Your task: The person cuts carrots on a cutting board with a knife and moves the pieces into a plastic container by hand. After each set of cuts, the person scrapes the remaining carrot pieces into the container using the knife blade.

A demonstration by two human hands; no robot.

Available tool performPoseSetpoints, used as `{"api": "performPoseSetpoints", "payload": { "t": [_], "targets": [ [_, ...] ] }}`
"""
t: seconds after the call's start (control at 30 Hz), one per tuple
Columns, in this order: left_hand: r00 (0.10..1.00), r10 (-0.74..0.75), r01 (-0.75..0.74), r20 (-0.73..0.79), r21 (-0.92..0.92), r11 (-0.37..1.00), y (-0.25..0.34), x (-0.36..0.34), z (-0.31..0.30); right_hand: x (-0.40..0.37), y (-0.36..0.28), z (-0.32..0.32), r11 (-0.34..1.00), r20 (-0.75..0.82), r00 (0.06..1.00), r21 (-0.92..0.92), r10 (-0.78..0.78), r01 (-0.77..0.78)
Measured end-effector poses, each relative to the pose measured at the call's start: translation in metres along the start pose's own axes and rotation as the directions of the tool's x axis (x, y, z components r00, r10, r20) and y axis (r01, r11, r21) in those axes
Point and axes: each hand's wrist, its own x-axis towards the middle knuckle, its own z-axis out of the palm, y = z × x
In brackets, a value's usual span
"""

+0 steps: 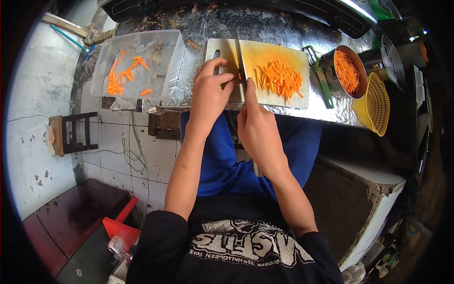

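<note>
My right hand [259, 130] is closed round the handle of a kitchen knife [240, 61], its index finger stretched along the top of the blade. The blade stands on edge across a cutting board [302, 90], pointing away from me. Left of the blade, my left hand [213, 92] has its fingers bent, the fingertips pinched on a small carrot piece [240, 75] that is mostly hidden. A heap of carrot sticks [280, 79] lies on the board to the right of the knife.
A clear plastic container [175, 61] with several carrot pieces stands on the left. To the right are a green peeler [322, 80], a metal pot [329, 68] of carrot sticks and a yellow basket [376, 106]. A black stove [326, 16] borders the back.
</note>
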Motion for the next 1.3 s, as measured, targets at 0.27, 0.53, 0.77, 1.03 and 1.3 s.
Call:
{"api": "performPoseSetpoints", "payload": {
  "t": [0.27,0.53,0.77,1.03,1.3],
  "targets": [
    [0.999,-0.022,0.02,0.047,0.051,0.999,0.0,0.004,-0.001,0.031,0.012,0.01,0.996,-0.101,0.992,0.042,-0.07,0.074],
    [0.999,-0.044,0.043,0.023,0.05,0.998,0.008,0.002,0.006,0.002,0.012,-0.02,0.99,-0.197,0.98,0.132,-0.018,0.045],
    [0.992,0.063,-0.082,0.105,0.182,0.98,0.03,0.003,0.022,-0.019,0.016,-0.033,0.997,-0.203,0.977,0.044,0.069,-0.061],
    [0.98,0.177,-0.165,-0.086,0.128,0.978,0.049,0.006,0.012,-0.026,0.02,-0.035,0.991,-0.209,0.97,-0.023,0.127,-0.134],
    [0.927,0.307,-0.359,0.214,0.278,0.891,0.05,0.016,0.021,-0.029,0.019,-0.031,0.987,-0.255,0.963,-0.103,0.091,-0.121]
  ]
}}
